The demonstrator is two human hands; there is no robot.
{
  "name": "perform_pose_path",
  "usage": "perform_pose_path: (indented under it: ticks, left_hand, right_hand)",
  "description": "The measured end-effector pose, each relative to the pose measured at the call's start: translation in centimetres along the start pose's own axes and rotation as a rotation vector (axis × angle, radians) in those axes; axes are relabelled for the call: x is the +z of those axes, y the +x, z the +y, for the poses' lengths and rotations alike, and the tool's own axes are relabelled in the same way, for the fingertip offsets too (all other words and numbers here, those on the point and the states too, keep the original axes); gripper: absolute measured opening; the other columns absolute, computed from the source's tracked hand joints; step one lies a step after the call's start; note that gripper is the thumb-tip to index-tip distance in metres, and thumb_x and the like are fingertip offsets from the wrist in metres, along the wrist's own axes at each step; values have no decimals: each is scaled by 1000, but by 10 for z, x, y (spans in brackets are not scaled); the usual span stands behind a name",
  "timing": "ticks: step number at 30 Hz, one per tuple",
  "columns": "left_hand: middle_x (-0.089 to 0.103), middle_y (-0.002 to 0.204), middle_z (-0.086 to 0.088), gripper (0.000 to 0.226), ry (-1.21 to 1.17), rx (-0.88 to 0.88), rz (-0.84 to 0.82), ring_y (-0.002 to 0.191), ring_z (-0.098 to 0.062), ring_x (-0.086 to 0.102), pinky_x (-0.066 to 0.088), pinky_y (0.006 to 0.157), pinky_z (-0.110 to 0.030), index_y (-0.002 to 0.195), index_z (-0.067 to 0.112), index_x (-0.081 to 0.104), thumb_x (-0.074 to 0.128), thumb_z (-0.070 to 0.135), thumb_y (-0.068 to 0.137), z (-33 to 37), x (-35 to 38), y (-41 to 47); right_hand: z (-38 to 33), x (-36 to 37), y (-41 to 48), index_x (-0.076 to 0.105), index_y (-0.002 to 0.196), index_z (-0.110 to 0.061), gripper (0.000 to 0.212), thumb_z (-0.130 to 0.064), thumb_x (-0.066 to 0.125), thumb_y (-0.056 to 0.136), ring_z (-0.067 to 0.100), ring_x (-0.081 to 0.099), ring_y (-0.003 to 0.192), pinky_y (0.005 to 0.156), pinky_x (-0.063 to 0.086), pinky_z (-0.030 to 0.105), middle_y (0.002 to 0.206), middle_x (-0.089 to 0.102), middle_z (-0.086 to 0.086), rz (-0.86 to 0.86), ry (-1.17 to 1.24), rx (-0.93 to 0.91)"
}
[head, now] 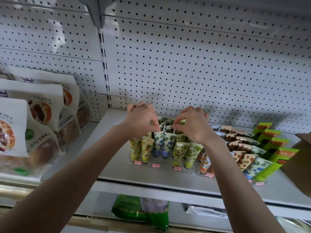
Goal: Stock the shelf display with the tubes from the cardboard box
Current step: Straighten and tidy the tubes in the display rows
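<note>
Right hand (pixel 193 126) fingertips (pixel 175 126) pinch the crimped top of a tube (pixel 168 127) in the back row of the display (pixel 156 163); left hand (pixel 141 120) pinches a neighbouring tube (pixel 152 122) likewise. Judged risk: the tubes stand packed upright on the shelf (pixel 117 157), so a sideways nudge could topple the front rows (pixel 180 150)
</note>
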State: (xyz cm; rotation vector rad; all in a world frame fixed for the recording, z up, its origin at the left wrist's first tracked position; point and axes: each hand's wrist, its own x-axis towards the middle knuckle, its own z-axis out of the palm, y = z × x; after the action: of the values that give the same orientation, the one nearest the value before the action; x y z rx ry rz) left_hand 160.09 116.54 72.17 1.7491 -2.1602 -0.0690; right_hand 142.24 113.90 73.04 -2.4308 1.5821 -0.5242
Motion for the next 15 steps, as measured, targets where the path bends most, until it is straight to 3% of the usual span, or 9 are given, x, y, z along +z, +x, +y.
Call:
perform_pose_path:
  ticks: [8, 15]
  left_hand:
    - [49, 108, 6, 12, -13, -44, 32, 109, -15, 33, 13, 93, -33, 87, 30, 71, 68, 38, 78, 0, 6, 14]
    - [49, 109, 6, 13, 13, -33, 21, 108, -13, 32, 13, 94, -33, 83, 27, 74, 66, 36, 79, -1, 13, 22]
  right_hand:
    - [4, 6, 12, 70, 97, -32, 15, -38, 65, 84, 25, 30, 117, 92, 19, 35, 122, 47, -1, -31, -92, -4]
    - [6, 11, 20, 71, 92, -32, 12, -40, 65, 84, 24, 29, 114, 88, 17, 34, 117, 47, -1, -50, -107, -12]
